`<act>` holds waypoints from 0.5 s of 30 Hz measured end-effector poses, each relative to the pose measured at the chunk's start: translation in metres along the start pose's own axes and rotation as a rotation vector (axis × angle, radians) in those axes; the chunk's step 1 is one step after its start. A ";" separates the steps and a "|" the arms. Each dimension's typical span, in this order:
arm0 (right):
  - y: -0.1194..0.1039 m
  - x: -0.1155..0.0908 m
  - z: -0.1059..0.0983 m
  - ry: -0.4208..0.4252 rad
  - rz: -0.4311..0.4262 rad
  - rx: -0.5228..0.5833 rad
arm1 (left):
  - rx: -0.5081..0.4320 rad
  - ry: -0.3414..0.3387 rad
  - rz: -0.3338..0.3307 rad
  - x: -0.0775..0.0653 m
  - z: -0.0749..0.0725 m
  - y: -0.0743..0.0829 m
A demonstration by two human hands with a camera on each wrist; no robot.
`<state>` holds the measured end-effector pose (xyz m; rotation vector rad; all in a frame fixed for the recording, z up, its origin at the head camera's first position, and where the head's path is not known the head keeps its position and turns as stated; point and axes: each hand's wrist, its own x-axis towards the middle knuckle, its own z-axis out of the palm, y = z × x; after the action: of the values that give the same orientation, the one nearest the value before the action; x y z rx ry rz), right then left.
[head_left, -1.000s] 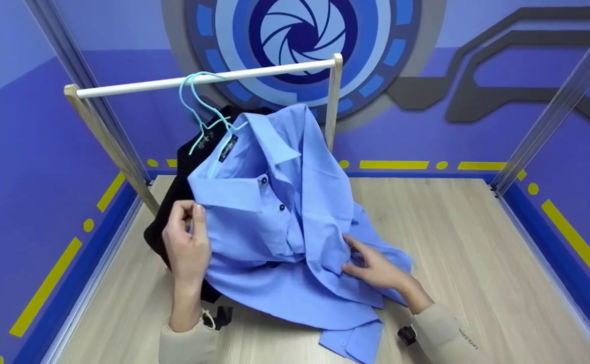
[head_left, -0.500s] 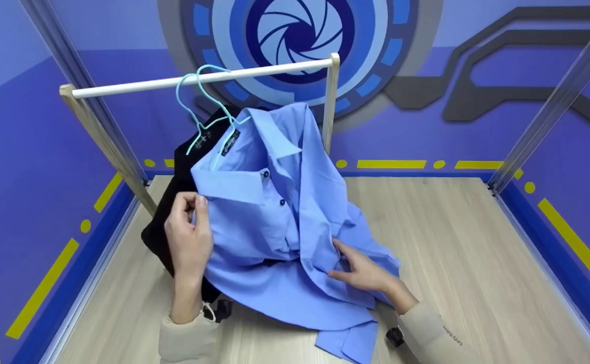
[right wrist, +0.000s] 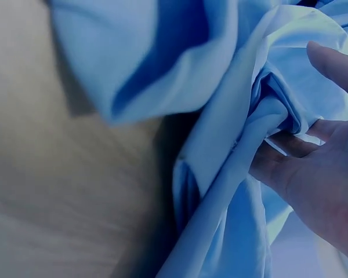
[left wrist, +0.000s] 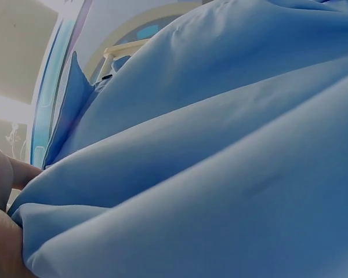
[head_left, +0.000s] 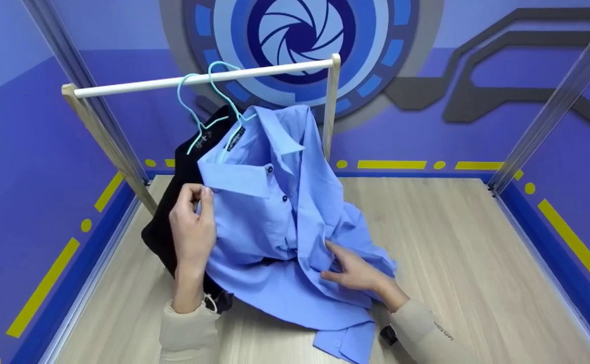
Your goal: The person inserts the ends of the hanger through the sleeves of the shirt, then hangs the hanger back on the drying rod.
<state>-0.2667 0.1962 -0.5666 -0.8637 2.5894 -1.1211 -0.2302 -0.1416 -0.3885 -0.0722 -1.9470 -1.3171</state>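
Observation:
A light blue button-up shirt (head_left: pixel 254 227) hangs on a turquoise hanger (head_left: pixel 220 93), its hook over the white rail (head_left: pixel 285 69). My left hand (head_left: pixel 195 227) pinches the shirt's left side just below the collar (head_left: pixel 237 178). In the left wrist view, blue folds of the shirt (left wrist: pixel 191 133) fill most of the picture and hide much of that hand. Against the shirt's front on the right, my right hand (head_left: pixel 353 270) has its fingers fairly straight. The right wrist view has its fingers tucked beneath a fold, with the thumb (right wrist: pixel 330 62) held apart.
Behind the shirt, a black garment (head_left: pixel 186 167) hangs on a second turquoise hanger (head_left: pixel 183 101). A wooden post (head_left: pixel 331 101) carries the rail's right end, another (head_left: pixel 108 146) its left. A shirt cuff (head_left: pixel 343 344) lies on the wooden tabletop (head_left: pixel 451 253). Printed walls surround it.
The shirt's hanger hook has shifted right along the rail, away from the other hanger. My left hand has moved up and slightly right with the collar; my right hand has moved left.

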 end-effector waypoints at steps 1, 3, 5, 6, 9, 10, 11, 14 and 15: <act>-0.001 0.001 0.000 -0.003 0.001 -0.005 | -0.001 -0.007 -0.005 0.001 0.000 0.000; -0.002 0.002 0.001 -0.014 0.005 -0.016 | 0.003 -0.016 -0.012 0.002 0.001 -0.001; -0.004 0.003 0.002 -0.028 0.011 -0.025 | 0.008 -0.024 -0.016 0.003 0.002 -0.001; -0.005 0.004 0.003 -0.032 0.006 -0.029 | 0.012 -0.027 -0.014 0.003 0.002 -0.002; -0.007 0.006 0.005 -0.046 -0.013 -0.049 | 0.017 -0.038 -0.008 0.004 0.004 -0.003; -0.007 0.007 0.006 -0.047 -0.023 -0.059 | 0.017 -0.043 -0.007 0.004 0.004 -0.003; -0.007 0.008 0.007 -0.048 -0.034 -0.072 | 0.018 -0.048 -0.005 0.005 0.004 -0.003; -0.008 0.010 0.009 -0.054 -0.048 -0.109 | 0.016 -0.065 -0.008 0.006 0.005 -0.004; -0.009 0.010 0.009 -0.056 -0.051 -0.117 | 0.017 -0.067 -0.008 0.006 0.005 -0.004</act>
<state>-0.2679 0.1801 -0.5660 -0.9770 2.6226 -0.9522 -0.2390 -0.1414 -0.3886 -0.1013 -2.0162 -1.3182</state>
